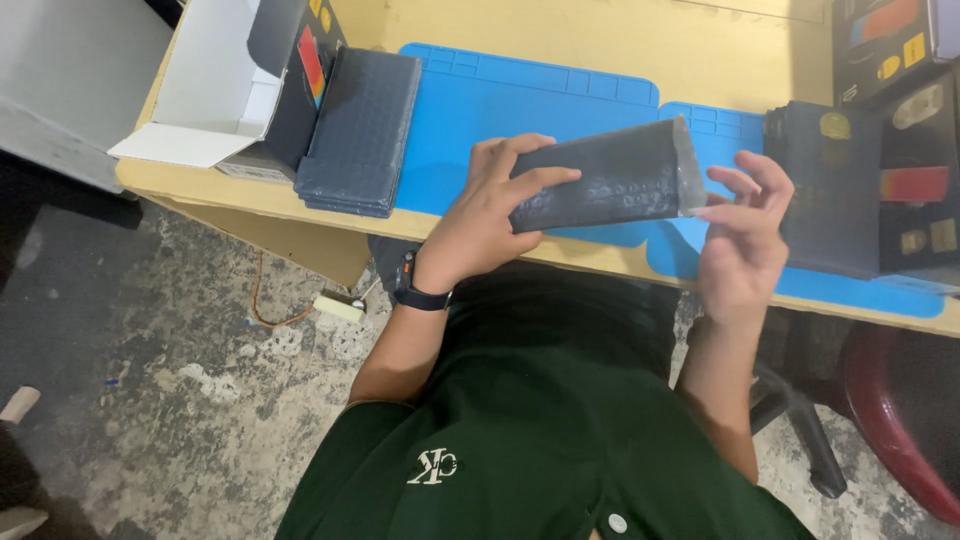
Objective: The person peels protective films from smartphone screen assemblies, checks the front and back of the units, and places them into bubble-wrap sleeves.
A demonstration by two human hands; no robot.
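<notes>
head view: dark padded pouch (600, 187) is held above the worktop (700, 50), long axis running 8 to 2 o'clock. left hand (490, 215) grip is clamped on its 8 o'clock end; right hand (745, 235), fingers spread apart, touches the 3 o'clock open end.

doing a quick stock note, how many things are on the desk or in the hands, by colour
Dark grey bubble pouches: 2, one in the left hand and right hand, the held pouch, and a stack of pouches counted as one
Blue mats: 2, large mat, small mat
White open box: 1
Black boxes: at least 3
Total: about 8
</notes>
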